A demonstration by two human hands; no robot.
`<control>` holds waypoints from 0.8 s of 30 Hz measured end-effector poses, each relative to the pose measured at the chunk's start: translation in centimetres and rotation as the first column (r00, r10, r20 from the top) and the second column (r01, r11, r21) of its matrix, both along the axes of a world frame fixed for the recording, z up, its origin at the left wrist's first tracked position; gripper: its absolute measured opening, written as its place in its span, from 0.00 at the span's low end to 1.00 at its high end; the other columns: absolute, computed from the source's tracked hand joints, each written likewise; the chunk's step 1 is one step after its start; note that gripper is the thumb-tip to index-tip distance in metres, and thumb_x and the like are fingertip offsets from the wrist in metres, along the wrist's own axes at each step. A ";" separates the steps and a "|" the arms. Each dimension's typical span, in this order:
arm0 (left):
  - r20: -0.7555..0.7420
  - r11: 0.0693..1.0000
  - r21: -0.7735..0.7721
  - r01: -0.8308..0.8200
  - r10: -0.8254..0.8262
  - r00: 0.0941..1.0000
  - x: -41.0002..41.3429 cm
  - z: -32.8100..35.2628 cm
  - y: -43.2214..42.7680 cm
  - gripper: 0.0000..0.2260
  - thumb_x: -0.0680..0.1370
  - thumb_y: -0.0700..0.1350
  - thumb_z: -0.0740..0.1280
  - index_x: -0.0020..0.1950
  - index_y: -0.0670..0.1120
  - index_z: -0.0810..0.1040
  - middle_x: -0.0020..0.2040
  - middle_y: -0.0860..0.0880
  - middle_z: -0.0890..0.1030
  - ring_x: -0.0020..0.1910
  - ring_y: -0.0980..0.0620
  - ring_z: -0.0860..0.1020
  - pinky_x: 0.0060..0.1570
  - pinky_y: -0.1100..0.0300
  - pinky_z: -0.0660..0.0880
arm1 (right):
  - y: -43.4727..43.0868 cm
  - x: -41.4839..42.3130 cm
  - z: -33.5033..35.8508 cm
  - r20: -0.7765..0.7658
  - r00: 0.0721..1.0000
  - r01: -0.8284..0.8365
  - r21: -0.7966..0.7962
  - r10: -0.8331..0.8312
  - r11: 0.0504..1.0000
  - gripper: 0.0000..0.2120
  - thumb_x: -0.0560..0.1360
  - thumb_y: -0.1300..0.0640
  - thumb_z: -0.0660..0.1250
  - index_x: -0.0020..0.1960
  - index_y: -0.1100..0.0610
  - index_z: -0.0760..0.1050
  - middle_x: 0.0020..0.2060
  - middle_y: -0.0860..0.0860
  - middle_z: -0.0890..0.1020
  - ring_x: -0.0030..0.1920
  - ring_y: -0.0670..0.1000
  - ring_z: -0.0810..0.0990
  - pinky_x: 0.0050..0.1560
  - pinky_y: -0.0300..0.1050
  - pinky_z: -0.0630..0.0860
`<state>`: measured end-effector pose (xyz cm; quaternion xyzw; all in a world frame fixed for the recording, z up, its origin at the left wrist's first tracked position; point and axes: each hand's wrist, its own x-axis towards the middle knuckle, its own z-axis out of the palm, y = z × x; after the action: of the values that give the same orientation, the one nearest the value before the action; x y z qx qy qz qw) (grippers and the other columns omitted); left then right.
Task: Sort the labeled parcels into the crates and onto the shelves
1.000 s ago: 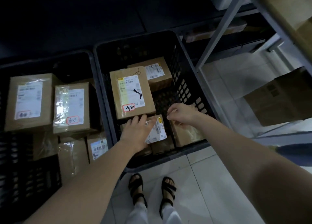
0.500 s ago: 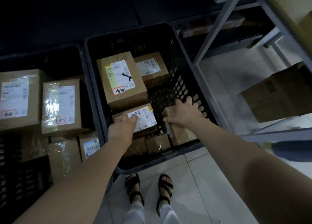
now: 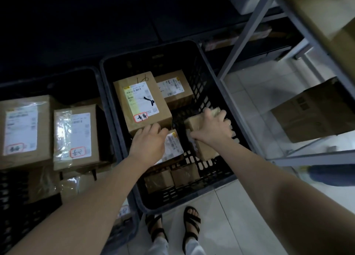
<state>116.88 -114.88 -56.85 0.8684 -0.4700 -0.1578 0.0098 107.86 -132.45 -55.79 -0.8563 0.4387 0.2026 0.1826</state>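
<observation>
A small box of brown cardboard, glossy with clear tape, is held at the right side of a black plastic crate with lattice walls. It is gripped by the right hand: the fingers are curled over its far top edge and the thumb is pressed against its near left side.

The left hand is laid, back upward, on a flat parcel with a white printed label, just left of the small box. Its fingers are bent down at the near edge of a large box; whether anything is grasped cannot be told. The large box is matte cardboard and carries a white label with a red-ringed handwritten tag.

More small taped cartons are seen low in the crate, by its near wall. In the left crate, two labelled boxes are set side by side, one under shiny film. A grey metal shelf frame stands to the right on pale floor tiles.
</observation>
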 end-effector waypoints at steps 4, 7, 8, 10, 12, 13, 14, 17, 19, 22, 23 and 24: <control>-0.012 0.999 -0.040 0.002 -0.002 1.000 2.1 0.8 -1.0 0.18 0.79 0.46 0.60 0.69 0.50 0.66 0.63 0.48 0.69 0.62 0.47 0.66 0.60 0.54 0.65 | -0.4 1.5 0.6 0.197 0.957 0.196 0.091 -0.211 0.976 0.41 0.63 0.45 0.74 0.69 0.48 0.56 0.65 0.59 0.57 0.62 0.69 0.64 0.59 0.61 0.71; 0.001 0.997 -0.078 0.017 -0.017 1.000 3.1 0.9 -1.7 0.20 0.78 0.47 0.60 0.70 0.51 0.66 0.64 0.48 0.68 0.63 0.47 0.66 0.61 0.54 0.63 | 0.2 1.8 0.2 0.293 0.859 0.376 0.197 -0.420 0.906 0.42 0.65 0.46 0.74 0.71 0.49 0.55 0.68 0.60 0.55 0.65 0.69 0.62 0.61 0.60 0.68; 0.015 0.996 -0.090 0.022 -0.021 1.000 3.3 0.8 -1.9 0.20 0.78 0.47 0.61 0.70 0.51 0.66 0.64 0.48 0.68 0.64 0.47 0.65 0.62 0.54 0.62 | 0.6 1.7 -0.1 0.324 0.818 0.418 0.233 -0.476 0.878 0.42 0.66 0.47 0.74 0.72 0.49 0.55 0.68 0.60 0.55 0.66 0.68 0.61 0.61 0.59 0.68; 0.033 0.994 -0.101 0.030 -0.027 0.999 3.5 0.5 -2.4 0.22 0.77 0.47 0.62 0.71 0.51 0.64 0.66 0.48 0.66 0.66 0.46 0.63 0.64 0.53 0.59 | 1.2 1.1 -1.1 0.378 0.742 0.468 0.298 -0.553 0.832 0.41 0.67 0.48 0.74 0.72 0.48 0.54 0.68 0.60 0.54 0.66 0.66 0.61 0.61 0.59 0.69; 0.029 0.995 -0.094 0.026 -0.023 0.999 3.8 0.1 -2.9 0.25 0.76 0.47 0.63 0.73 0.52 0.62 0.69 0.47 0.63 0.70 0.46 0.59 0.67 0.51 0.56 | 1.5 0.3 -2.2 0.403 0.680 0.502 0.353 -0.612 0.790 0.41 0.67 0.49 0.73 0.72 0.46 0.53 0.67 0.59 0.55 0.65 0.66 0.63 0.62 0.61 0.71; 0.022 0.996 -0.087 0.020 -0.018 1.000 4.0 -0.2 -3.2 0.26 0.76 0.47 0.64 0.73 0.52 0.60 0.70 0.47 0.61 0.71 0.46 0.58 0.68 0.50 0.54 | 1.6 0.0 -2.6 0.400 0.649 0.518 0.390 -0.647 0.761 0.42 0.67 0.50 0.73 0.73 0.45 0.52 0.68 0.59 0.55 0.65 0.66 0.64 0.62 0.61 0.71; 0.011 0.997 -0.077 0.015 -0.014 1.000 4.1 -0.4 -3.3 0.27 0.76 0.47 0.64 0.74 0.52 0.60 0.71 0.47 0.60 0.72 0.46 0.56 0.70 0.48 0.53 | 1.7 -0.2 -3.1 0.387 0.623 0.532 0.428 -0.680 0.731 0.43 0.68 0.51 0.73 0.74 0.44 0.50 0.68 0.59 0.55 0.65 0.66 0.65 0.60 0.60 0.72; -0.024 0.999 -0.039 0.006 -0.006 1.000 4.3 -1.1 -3.6 0.28 0.76 0.48 0.65 0.74 0.52 0.59 0.73 0.45 0.57 0.73 0.45 0.53 0.72 0.45 0.49 | 2.1 -0.7 -4.3 0.330 0.578 0.562 0.502 -0.746 0.657 0.47 0.71 0.53 0.71 0.77 0.44 0.42 0.73 0.60 0.53 0.66 0.65 0.66 0.53 0.53 0.69; -0.021 1.000 -0.023 0.001 -0.001 1.000 4.2 -1.5 -3.8 0.29 0.76 0.48 0.65 0.75 0.52 0.58 0.74 0.45 0.55 0.74 0.45 0.52 0.71 0.44 0.48 | 2.2 -1.0 -5.1 0.315 0.553 0.568 0.536 -0.771 0.625 0.48 0.72 0.53 0.71 0.78 0.44 0.40 0.74 0.61 0.51 0.66 0.65 0.66 0.52 0.53 0.70; 0.022 1.000 -0.024 -0.010 0.011 1.000 4.0 -1.9 -4.2 0.28 0.76 0.48 0.65 0.74 0.52 0.59 0.74 0.44 0.54 0.74 0.44 0.50 0.70 0.43 0.51 | 1.7 -1.2 -5.5 0.295 0.551 0.567 0.554 -0.780 0.610 0.47 0.70 0.53 0.72 0.76 0.42 0.44 0.73 0.60 0.54 0.64 0.65 0.68 0.58 0.61 0.74; 0.035 1.000 -0.026 -0.018 0.019 0.999 3.9 -2.1 -4.2 0.28 0.75 0.48 0.65 0.74 0.52 0.60 0.74 0.44 0.55 0.74 0.44 0.50 0.69 0.43 0.52 | 1.5 -1.4 -5.5 0.290 0.554 0.565 0.557 -0.780 0.609 0.47 0.69 0.53 0.73 0.76 0.42 0.45 0.72 0.59 0.55 0.64 0.64 0.68 0.59 0.62 0.74; 0.046 0.999 -0.026 -0.025 0.026 0.999 3.8 -2.2 -4.3 0.27 0.75 0.48 0.65 0.73 0.51 0.61 0.74 0.44 0.54 0.74 0.43 0.50 0.69 0.42 0.52 | 1.4 -1.4 -5.4 0.295 0.552 0.563 0.558 -0.780 0.609 0.46 0.68 0.52 0.73 0.76 0.42 0.46 0.71 0.59 0.56 0.63 0.64 0.69 0.60 0.62 0.74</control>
<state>120.67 -119.13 -59.02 0.8775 -0.4610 -0.1317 0.0120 106.42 -131.04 -61.24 -0.5782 0.6216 -0.0358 0.5273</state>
